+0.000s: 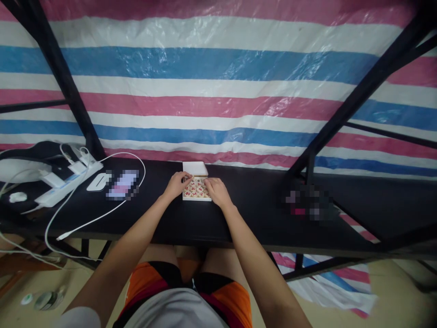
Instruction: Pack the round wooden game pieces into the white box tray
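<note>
A shallow white box [197, 199] sits on the black tabletop in front of me, with several round Chinese chess pieces [194, 188] laid in rows. The pieces are pale, and most show red characters. My left hand [176, 184] is at the box's far left corner, thumb and fingers bent together over a piece there, which the fingers mostly hide. From the right side, my right hand [218, 190] curls its fingers over the box's edge and the pieces beside it. Just behind the box lies a white lid [194, 168].
On the left are a white power strip [64, 184] with plugs, a looping white cable [99, 222], a small white device [99, 181] and a blurred phone [123, 184]. A blurred dark object [309, 202] lies right. Black frame bars [341, 114] slant before a striped plastic sheet [211, 105].
</note>
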Demonstrator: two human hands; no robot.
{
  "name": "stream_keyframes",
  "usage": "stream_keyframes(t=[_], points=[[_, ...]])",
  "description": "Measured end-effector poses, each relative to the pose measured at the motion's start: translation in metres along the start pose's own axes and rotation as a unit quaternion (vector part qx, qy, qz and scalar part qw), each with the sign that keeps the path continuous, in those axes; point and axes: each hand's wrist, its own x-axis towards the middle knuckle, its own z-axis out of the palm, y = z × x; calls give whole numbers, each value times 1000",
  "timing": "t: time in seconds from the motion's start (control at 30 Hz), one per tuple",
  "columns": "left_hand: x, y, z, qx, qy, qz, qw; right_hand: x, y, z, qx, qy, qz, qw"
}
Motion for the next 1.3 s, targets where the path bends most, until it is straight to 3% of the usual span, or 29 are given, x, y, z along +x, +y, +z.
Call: stream_keyframes(t=[0.27, 0.4, 0.57, 0.73, 0.87, 0.97, 1.13, 1.3], points=[[3, -4, 7, 78, -57, 28, 995, 0, 3, 3, 13, 30, 15, 999], [0, 2, 5, 98, -47, 63, 992, 0, 4, 4, 11, 24, 14, 1000], [0, 4, 4, 112, -101, 91, 984, 0, 6, 5, 17, 16, 25, 999], [0, 3, 3, 130, -95, 85, 983, -1, 6, 4, 22, 14, 30, 999], [0, -3, -2, 108, -62, 59, 990, -2, 6, 3, 30, 17, 44, 998], [1, -17, -8, 126, -32, 0, 991, -2, 11, 4, 59, 26, 81, 995], [-3, -34, -15, 183, -89, -73, 976, -3, 23, 8, 111, 40, 165, 979], [-7, -31, -15, 228, -91, -76, 966, -5, 26, 11, 129, 15, 149, 980]])
